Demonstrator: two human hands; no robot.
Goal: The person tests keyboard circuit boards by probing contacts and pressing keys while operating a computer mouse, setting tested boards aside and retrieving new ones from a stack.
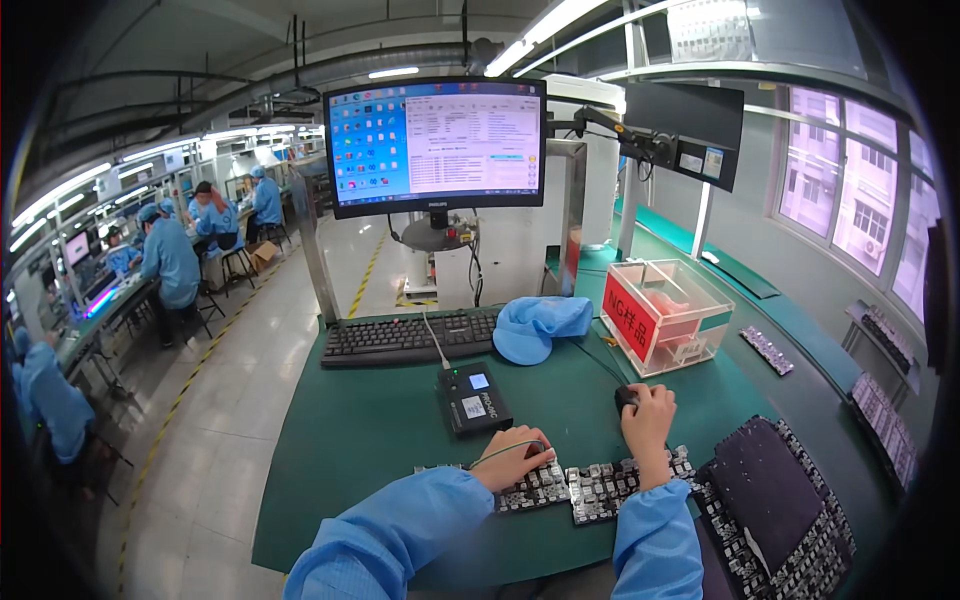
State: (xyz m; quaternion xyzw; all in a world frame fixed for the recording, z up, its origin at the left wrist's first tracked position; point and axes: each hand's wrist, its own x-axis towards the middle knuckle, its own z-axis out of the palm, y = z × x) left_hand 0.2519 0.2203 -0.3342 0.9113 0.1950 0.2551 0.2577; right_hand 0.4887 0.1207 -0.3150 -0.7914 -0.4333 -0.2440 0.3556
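Workbench [325,480]: green top. Flr [225,440]: pale, shiny, w/ yellow line [182,398], L of workbench. Wall [752,222]: grey, R of workbench, w/ multi-pane window [840,180]. Tube lt. [545,35] & round duct [370,62]: above & beyond workbench.

You wear sky-blue sleeves [395,525] at a deep green bench mat [330,450], your mouse [626,398] black, your circuit boards [598,496] speckled silver, white and black. A black control box [453,401] shows a white label [473,407] and a blue-white display [479,381]; the keyboard [405,340] is black, the cap [540,325] plain light blue. A clear box [715,300] bears a red panel [628,316] with black characters. The black-framed monitor [470,150] glows blue and white, and yellow stripes [367,276] mark the pale grey floor [225,460].
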